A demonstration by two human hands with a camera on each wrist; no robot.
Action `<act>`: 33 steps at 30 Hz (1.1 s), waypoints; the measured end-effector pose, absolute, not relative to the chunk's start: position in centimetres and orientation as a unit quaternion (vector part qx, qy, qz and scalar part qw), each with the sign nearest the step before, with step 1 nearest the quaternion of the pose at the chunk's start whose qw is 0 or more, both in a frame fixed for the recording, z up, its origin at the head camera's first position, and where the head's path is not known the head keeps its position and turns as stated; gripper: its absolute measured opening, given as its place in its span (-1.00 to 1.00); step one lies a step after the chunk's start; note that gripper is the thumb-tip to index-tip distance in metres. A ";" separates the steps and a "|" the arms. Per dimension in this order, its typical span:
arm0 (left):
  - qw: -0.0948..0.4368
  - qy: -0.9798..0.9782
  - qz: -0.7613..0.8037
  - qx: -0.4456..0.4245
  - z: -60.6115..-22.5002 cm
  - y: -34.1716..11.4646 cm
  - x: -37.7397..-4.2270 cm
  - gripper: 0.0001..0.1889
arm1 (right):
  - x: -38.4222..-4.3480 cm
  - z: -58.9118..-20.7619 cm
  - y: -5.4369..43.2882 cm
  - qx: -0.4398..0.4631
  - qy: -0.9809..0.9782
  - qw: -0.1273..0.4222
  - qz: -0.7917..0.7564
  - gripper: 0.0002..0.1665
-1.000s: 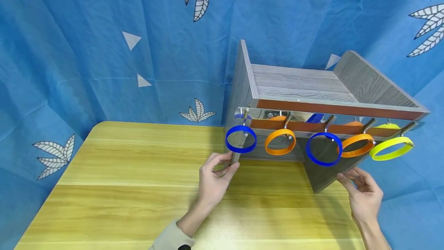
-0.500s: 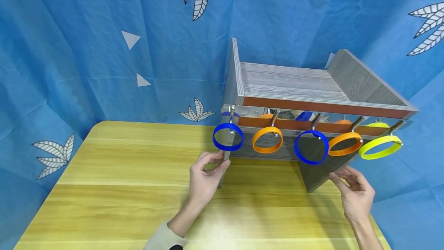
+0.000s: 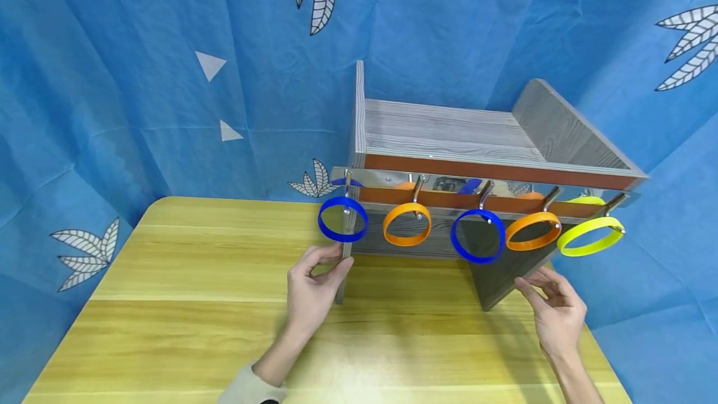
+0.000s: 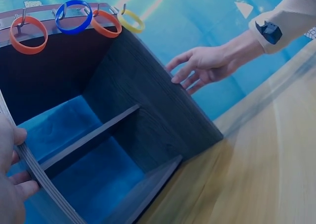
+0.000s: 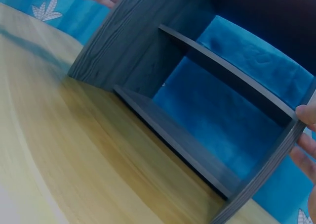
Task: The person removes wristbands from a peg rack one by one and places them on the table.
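Note:
A grey wood-grain shelf unit [image 3: 443, 126] stands on the table between my hands. My left hand [image 3: 308, 295] pinches the front edge of its left side panel. My right hand [image 3: 555, 313] holds the right panel's front edge, thumb on the inner side and fingers outside in the right wrist view. Along the front, metal hooks [image 3: 417, 189] carry loose rings: a blue ring [image 3: 343, 239], an orange ring [image 3: 406, 242], a second blue ring [image 3: 477, 259], another orange ring [image 3: 527, 246] and a yellow ring [image 3: 586, 252]. An inner shelf board [image 4: 94, 135] spans the panels.
The yellow wood-grain table [image 3: 185, 304] extends left of the unit and in front of it. Behind hangs a blue cloth [image 3: 140, 80] with white leaf prints, which also shows through the unit's open back in both wrist views.
The shelf unit has shifted left across the table with both hands on its side panels. The hanging rings have travelled along with it.

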State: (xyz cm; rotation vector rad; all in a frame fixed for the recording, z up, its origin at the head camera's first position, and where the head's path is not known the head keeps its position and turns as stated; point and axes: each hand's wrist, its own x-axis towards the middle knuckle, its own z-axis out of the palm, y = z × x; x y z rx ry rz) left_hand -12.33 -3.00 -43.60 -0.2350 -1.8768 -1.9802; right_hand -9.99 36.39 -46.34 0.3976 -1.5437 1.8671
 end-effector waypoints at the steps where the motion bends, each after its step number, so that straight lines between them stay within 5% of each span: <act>1: 0.204 -0.672 -0.706 -0.085 -43.6 -3.2 -12.3 -0.73 | -10.0 -46.4 36.2 0.146 -0.598 0.335 0.713 -0.54; 33: 0.225 -0.689 -0.688 -0.048 -43.4 -8.8 -12.3 -0.77 | -11.2 -46.2 31.5 0.088 -0.658 0.281 0.693 -0.54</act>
